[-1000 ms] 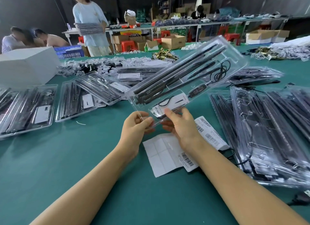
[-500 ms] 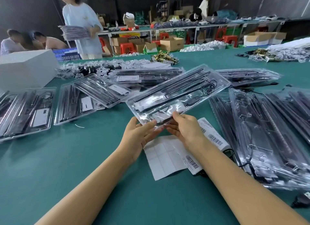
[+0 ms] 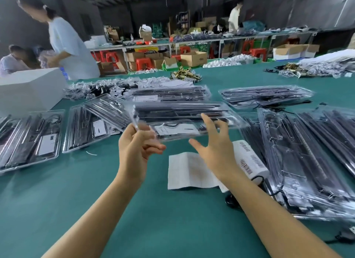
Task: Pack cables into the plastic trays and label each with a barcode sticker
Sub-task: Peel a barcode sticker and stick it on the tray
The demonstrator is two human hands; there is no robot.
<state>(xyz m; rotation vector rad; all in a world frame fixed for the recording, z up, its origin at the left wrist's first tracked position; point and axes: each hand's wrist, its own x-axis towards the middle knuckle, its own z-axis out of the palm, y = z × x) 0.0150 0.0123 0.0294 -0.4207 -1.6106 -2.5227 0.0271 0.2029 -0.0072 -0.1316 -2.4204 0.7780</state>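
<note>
A clear plastic tray (image 3: 182,119) packed with black cables and a white label is blurred, lying almost level just above the green table (image 3: 134,209), ahead of both hands. My left hand (image 3: 138,148) is at the tray's near left corner, thumb up beside the corner, fingers loosely bent below the edge, gripping nothing. My right hand (image 3: 213,148) is under the tray's near edge with its fingers spread apart. A white sticker backing sheet (image 3: 190,171) lies on the table below my hands. Beside it, by my right wrist, is a strip of barcode labels (image 3: 247,159).
Packed trays (image 3: 30,138) lie at left and behind (image 3: 265,96). A pile of trays (image 3: 299,161) fills the right side. A white box (image 3: 28,90) stands far left, brass parts (image 3: 185,75) at the back. A person (image 3: 71,50) stands beyond the table.
The tray has dropped from a raised tilt to nearly flat and swung crosswise, away from me. Both hands, which gripped its near end, have let go and opened.
</note>
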